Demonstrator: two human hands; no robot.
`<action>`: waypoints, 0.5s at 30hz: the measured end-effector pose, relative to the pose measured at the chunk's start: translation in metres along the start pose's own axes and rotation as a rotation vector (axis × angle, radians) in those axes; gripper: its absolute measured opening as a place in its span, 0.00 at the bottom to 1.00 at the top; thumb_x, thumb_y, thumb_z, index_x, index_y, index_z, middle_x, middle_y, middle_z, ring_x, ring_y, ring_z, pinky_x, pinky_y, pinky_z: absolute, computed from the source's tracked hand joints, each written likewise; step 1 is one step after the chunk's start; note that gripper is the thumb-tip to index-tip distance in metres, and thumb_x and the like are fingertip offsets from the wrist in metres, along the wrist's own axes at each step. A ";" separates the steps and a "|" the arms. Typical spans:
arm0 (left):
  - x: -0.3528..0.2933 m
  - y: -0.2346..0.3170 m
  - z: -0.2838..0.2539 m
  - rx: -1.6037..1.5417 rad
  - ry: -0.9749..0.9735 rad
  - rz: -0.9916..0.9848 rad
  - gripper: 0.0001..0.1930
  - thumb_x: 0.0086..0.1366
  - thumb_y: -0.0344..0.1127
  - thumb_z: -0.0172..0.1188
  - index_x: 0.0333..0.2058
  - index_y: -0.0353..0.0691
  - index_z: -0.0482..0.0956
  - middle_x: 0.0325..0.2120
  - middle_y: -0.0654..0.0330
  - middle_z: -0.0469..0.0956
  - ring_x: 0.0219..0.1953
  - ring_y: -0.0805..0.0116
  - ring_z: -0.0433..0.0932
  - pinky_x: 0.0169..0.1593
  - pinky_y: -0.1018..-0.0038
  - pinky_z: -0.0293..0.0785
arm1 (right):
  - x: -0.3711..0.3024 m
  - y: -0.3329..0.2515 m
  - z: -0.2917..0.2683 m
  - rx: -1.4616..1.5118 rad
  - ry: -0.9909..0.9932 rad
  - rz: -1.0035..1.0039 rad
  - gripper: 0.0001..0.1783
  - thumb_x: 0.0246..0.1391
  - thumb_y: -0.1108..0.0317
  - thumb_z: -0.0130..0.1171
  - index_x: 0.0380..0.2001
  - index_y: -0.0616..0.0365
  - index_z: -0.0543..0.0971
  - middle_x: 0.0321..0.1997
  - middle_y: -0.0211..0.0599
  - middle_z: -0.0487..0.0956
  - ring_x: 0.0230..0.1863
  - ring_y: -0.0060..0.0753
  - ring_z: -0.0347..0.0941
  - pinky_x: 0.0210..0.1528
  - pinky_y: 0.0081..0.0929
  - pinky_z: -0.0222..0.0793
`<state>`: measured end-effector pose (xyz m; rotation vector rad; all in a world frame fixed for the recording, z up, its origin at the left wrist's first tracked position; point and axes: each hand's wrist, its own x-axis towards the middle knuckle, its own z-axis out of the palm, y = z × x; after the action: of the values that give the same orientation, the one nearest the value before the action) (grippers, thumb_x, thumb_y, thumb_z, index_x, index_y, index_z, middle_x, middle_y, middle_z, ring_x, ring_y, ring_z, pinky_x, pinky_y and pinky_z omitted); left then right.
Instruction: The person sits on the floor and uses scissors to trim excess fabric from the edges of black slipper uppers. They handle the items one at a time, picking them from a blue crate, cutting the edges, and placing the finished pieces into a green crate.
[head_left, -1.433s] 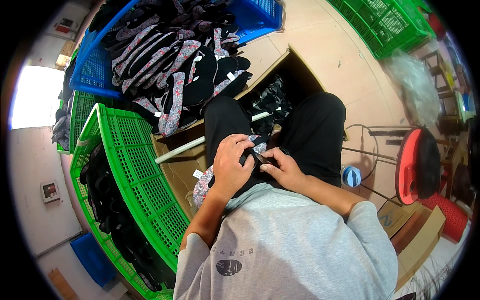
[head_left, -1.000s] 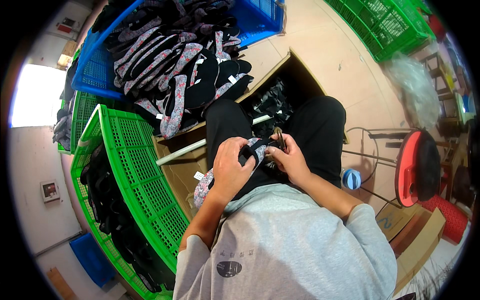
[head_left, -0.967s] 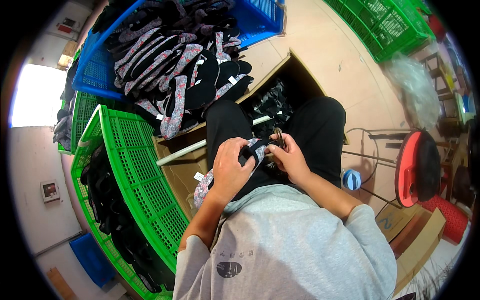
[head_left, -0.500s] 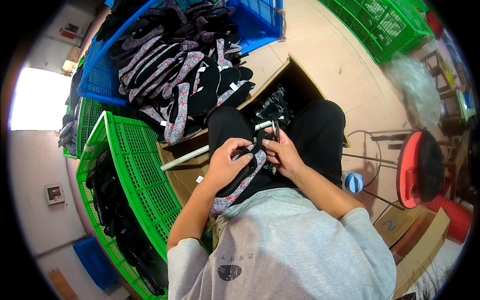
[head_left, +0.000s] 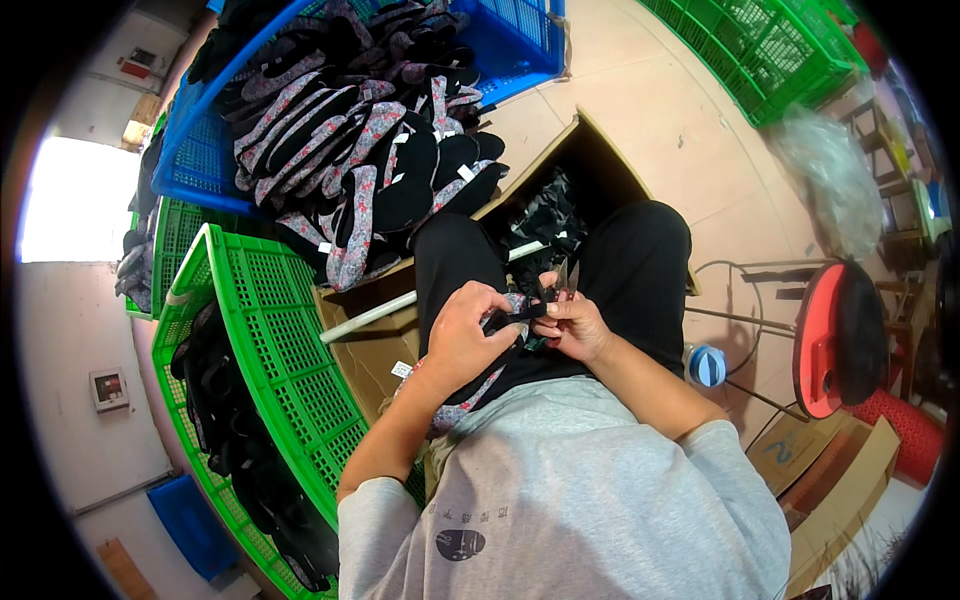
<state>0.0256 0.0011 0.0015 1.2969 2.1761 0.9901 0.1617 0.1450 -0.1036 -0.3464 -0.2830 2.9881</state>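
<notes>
Over my lap, my left hand (head_left: 468, 332) is closed around a floral cloth shoe (head_left: 452, 414) with a black lining; much of the shoe is hidden beneath that hand and wrist. My right hand (head_left: 577, 328) pinches a black strap (head_left: 534, 304) at the shoe's end. The same hand keeps a small pair of scissors (head_left: 567, 275) among its fingers, blades pointing up and away from me; their handles are hidden. A white tag (head_left: 402, 369) sticks out beside my left forearm.
Beyond my knees, a cardboard box (head_left: 622, 160) holds dark scraps, with a pale rod (head_left: 370, 318) across its near side. Similar shoes pile at a blue crate (head_left: 205, 150). A green crate (head_left: 290, 345) stands left; a red-edged stool (head_left: 818, 345) and lidded jar (head_left: 708, 366) stand right.
The shoe has turned, so less of its floral side shows. My left hand has shifted slightly right. The scissors have moved a little right and nearer, and the strap now lies more level.
</notes>
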 end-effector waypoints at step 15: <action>0.034 -0.017 -0.014 -0.071 -0.281 0.298 0.08 0.49 0.28 0.66 0.28 0.37 0.77 0.34 0.56 0.76 0.40 0.55 0.76 0.44 0.65 0.73 | 0.001 -0.019 0.017 -0.261 0.220 -0.061 0.15 0.64 0.69 0.54 0.54 0.51 0.72 0.24 0.29 0.70 0.20 0.18 0.60 0.20 0.15 0.54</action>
<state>-0.0097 0.0206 -0.0023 1.6485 1.7579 0.9176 0.1588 0.1609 -0.0834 -0.6739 -0.6480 2.8212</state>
